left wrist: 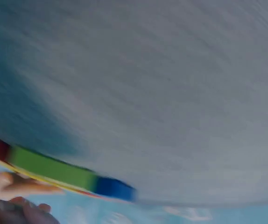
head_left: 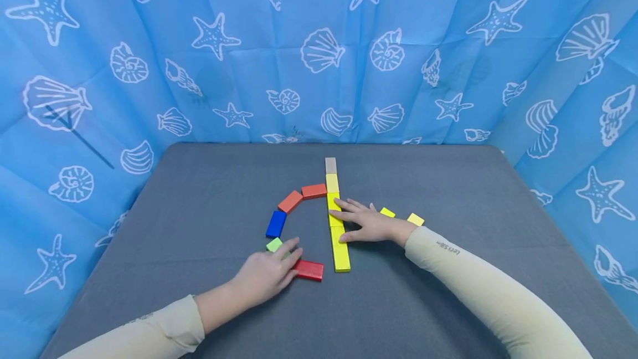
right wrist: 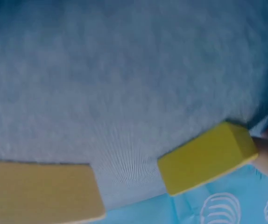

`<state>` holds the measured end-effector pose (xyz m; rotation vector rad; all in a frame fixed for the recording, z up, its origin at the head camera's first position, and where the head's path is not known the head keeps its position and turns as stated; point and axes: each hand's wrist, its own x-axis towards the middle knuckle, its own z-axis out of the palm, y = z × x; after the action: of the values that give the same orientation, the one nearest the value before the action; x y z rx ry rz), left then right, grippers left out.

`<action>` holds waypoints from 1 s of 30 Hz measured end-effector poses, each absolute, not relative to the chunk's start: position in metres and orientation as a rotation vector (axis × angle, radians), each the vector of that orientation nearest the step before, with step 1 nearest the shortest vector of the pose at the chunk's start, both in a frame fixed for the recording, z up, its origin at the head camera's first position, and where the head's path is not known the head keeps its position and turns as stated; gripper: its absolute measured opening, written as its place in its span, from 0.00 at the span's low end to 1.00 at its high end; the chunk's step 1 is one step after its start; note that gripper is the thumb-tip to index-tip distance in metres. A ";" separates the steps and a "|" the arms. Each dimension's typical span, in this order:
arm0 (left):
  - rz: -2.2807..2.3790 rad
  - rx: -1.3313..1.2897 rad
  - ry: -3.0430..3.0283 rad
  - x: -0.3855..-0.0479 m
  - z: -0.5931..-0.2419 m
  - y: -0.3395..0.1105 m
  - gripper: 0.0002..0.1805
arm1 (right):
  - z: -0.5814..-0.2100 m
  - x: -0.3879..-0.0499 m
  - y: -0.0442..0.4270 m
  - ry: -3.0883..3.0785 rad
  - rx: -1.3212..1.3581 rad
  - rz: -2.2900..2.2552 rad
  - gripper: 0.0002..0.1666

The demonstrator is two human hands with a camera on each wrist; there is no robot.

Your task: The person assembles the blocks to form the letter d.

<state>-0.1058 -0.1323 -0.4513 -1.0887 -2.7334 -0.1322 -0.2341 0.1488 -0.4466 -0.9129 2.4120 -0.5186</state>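
Coloured blocks lie end to end on the dark table. A straight column holds a beige block (head_left: 331, 165), a pale yellow block (head_left: 332, 183) and yellow blocks (head_left: 341, 258). My right hand (head_left: 369, 223) rests its spread fingers along the column's right side. To the left curves an arc: two orange blocks (head_left: 291, 202), a blue block (head_left: 276, 224), a green block (head_left: 273, 245) and a red block (head_left: 310, 270). My left hand (head_left: 264, 276) lies over the green and red ones with fingers extended, partly hiding both. The left wrist view shows the green block (left wrist: 52, 168) between red and blue.
Two loose yellow blocks (head_left: 386, 212) (head_left: 416, 219) lie right of the column, beyond my right wrist. In the right wrist view they appear as a yellow block (right wrist: 204, 161) and a tan-looking one (right wrist: 45, 193). A blue shell-patterned curtain (head_left: 279, 76) stands behind the grey table (head_left: 209, 181).
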 end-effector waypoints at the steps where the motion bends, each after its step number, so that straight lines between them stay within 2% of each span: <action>1: -0.149 -1.033 -2.750 -0.110 -0.451 -0.136 0.26 | -0.446 -0.235 0.150 2.401 -0.908 -0.553 0.44; 5: -0.216 -0.887 -2.826 -0.128 -0.453 -0.153 0.34 | -0.439 -0.233 0.160 2.396 -0.902 -0.697 0.44; 10: -0.262 -0.853 -2.979 -0.144 -0.455 -0.167 0.40 | -0.428 -0.225 0.187 2.511 -0.950 -0.731 0.41; 21: -0.246 -0.857 -3.179 -0.158 -0.451 -0.172 0.42 | -0.434 -0.211 0.269 2.669 -0.903 -0.735 0.38; 30: -0.218 -0.851 -3.197 -0.158 -0.451 -0.172 0.42 | -0.438 -0.205 0.294 2.697 -0.850 -0.739 0.38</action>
<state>-0.1582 -0.1718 -0.4507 -0.8514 -3.1969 -0.2181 -0.2050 0.2938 -0.4384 -0.8501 2.6968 -0.7390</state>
